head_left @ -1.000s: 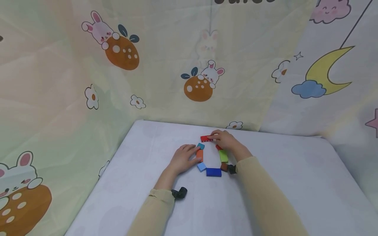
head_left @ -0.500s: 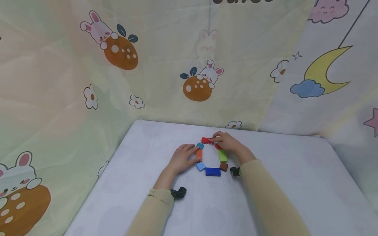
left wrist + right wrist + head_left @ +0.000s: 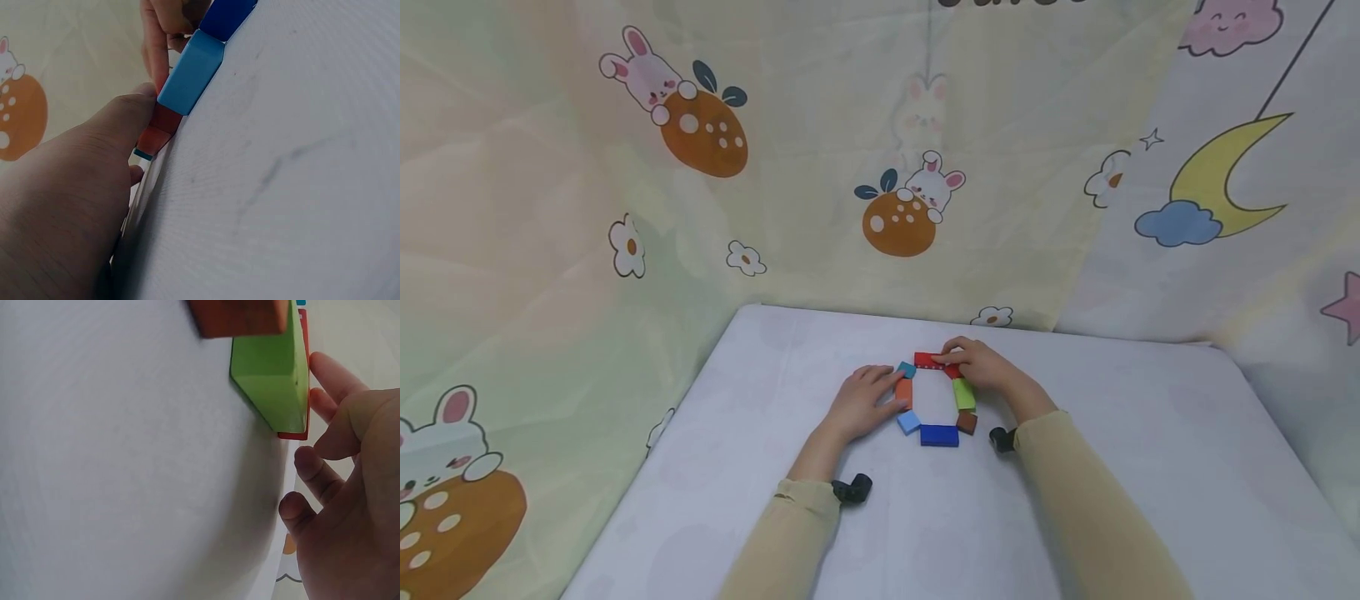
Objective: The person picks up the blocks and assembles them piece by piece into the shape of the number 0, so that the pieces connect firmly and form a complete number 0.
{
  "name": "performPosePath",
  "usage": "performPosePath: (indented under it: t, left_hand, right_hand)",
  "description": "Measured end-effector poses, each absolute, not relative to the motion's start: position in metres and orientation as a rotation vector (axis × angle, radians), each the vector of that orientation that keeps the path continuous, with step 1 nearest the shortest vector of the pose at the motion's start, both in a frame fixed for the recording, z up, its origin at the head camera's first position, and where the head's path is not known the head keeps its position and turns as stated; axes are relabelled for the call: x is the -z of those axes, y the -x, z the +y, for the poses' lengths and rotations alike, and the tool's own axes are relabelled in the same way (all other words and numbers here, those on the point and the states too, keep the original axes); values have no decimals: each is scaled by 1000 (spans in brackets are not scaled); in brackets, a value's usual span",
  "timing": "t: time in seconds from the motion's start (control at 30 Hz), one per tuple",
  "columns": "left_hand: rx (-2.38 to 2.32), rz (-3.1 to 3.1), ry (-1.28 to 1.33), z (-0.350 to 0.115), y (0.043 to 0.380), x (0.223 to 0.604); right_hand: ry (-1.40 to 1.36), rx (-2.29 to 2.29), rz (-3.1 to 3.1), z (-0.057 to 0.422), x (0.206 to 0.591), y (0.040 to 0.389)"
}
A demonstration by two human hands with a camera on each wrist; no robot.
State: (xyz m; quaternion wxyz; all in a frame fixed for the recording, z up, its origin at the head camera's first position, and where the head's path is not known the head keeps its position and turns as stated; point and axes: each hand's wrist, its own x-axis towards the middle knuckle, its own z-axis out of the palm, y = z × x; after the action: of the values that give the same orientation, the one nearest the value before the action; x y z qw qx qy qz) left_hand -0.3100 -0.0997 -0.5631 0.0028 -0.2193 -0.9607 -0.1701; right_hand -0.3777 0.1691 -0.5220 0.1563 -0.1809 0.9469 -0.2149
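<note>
In the head view several small coloured blocks form a ring on the white table. My right hand (image 3: 981, 367) lays extended fingertips on the red block with white dots (image 3: 927, 359) at the ring's far side. Beside it are another red block (image 3: 952, 371), mostly under that hand, and a green block (image 3: 964, 393). My left hand (image 3: 863, 404) lies at the ring's left, fingers extended, with fingertips at the teal block (image 3: 906, 368) and the thumb by the orange block (image 3: 904, 392). The right wrist view shows two fingertips (image 3: 319, 400) against the red block's edge.
A light blue block (image 3: 908, 422), a dark blue block (image 3: 939, 436) and a brown block (image 3: 967, 422) make up the near side of the ring. Behind the table (image 3: 1120, 467) hangs a printed cloth backdrop (image 3: 820, 167).
My right hand has slid the dotted red block slightly right and toward me, so it now sits close to the other red block. My left hand has stayed in place.
</note>
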Motion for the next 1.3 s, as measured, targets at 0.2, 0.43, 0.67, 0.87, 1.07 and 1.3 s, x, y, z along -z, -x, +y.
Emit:
performPosePath:
  t: [0.2, 0.43, 0.67, 0.87, 1.07, 1.3]
  left_hand:
    - [512, -3002, 695, -100, 310, 563]
    - [550, -3001, 689, -99, 308, 560]
    - [546, -2993, 690, -99, 308, 561]
    - [549, -2997, 687, -100, 309, 563]
    - [584, -2998, 689, -101, 308, 563]
    - [617, -2992, 683, -102, 309, 566]
  right_hand:
    - [510, 651, 2706, 171, 523, 376]
    - [518, 676, 2695, 174, 527, 378]
    - [511, 696, 2699, 175, 530, 377]
    - [516, 725, 2691, 176, 523, 373]
    - [487, 787, 2720, 182, 521, 368]
    - [442, 834, 2739, 190, 533, 364]
